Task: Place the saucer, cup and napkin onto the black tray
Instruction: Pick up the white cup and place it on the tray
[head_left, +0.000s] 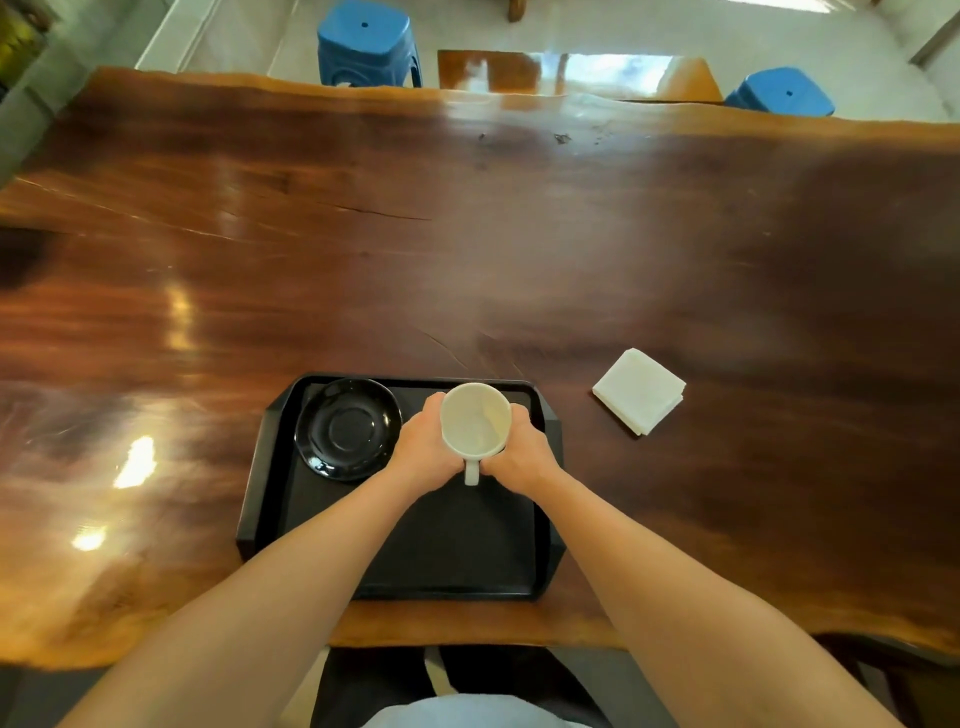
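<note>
A black tray (447, 551) lies on the wooden table near its front edge. A glossy black saucer (348, 427) rests in the tray's far left corner. A white cup (475, 422), empty with its handle pointing toward me, is over the tray's far right part, to the right of the saucer. My left hand (423, 447) wraps its left side and my right hand (522, 449) wraps its right side. Whether the cup's base touches the tray is hidden. A folded white napkin (639, 391) lies on the table to the right of the tray.
The dark glossy wooden table (467, 249) stretches wide on all sides of the tray. Two blue plastic stools (366, 44) (782, 92) and a second wooden surface (571, 75) stand beyond the far edge. My lap is below the near edge.
</note>
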